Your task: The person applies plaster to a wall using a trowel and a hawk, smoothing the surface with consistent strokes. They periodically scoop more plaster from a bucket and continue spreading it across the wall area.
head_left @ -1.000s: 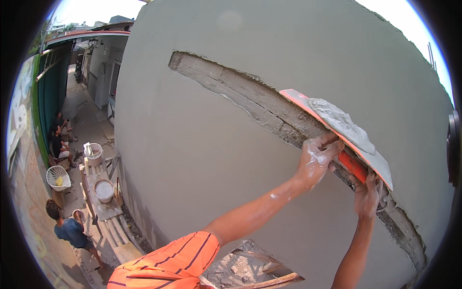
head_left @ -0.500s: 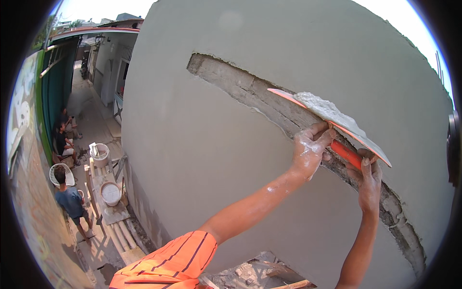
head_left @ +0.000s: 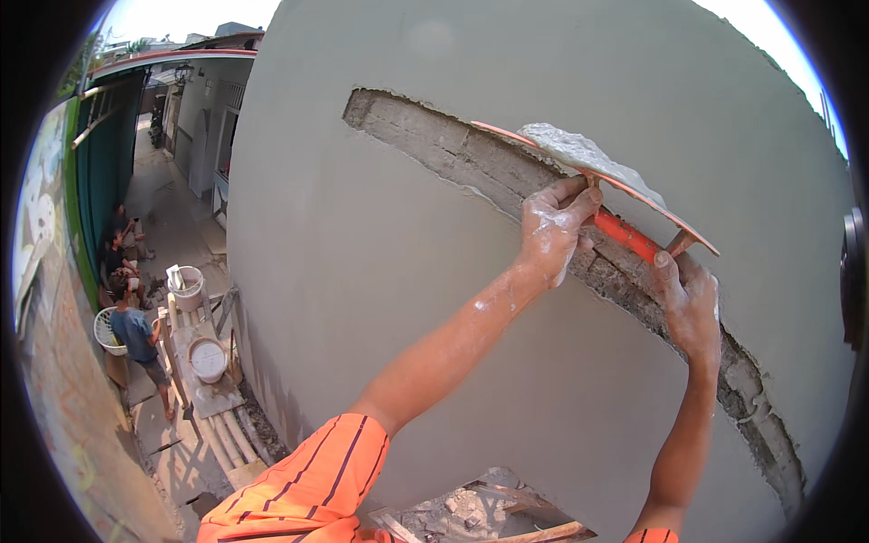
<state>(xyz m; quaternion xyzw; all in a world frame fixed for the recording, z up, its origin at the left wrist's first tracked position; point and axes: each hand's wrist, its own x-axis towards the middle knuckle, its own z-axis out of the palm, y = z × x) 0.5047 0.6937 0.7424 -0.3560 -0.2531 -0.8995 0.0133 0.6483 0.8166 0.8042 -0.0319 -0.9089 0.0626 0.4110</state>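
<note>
A plastering trowel (head_left: pixel 625 235) with an orange-red handle and blade is held up against the grey wall, tilted down to the right. Wet grey mortar (head_left: pixel 593 156) is heaped along the blade's upper side. My left hand (head_left: pixel 554 228), smeared with white, pinches the trowel near the handle's left end. Around the handle's right end, below the blade's mount, my right hand (head_left: pixel 692 303) is closed with its thumb against it; some of its fingers are hidden. Behind both hands a rough unplastered strip (head_left: pixel 434 140) runs slantwise across the smooth plaster.
Below at left, two buckets (head_left: pixel 208 359) (head_left: pixel 186 288) stand on a plank platform on poles. A person in a blue shirt (head_left: pixel 136 333) stands beside it near a white basket (head_left: pixel 110 331), with other people sitting behind. Rubble and timber (head_left: pixel 489 511) lie at the wall's foot.
The trowel and both hands have moved up and left along the rough strip. More of the blade's right-hand mount shows beside my right hand. The person in blue has shifted toward the platform.
</note>
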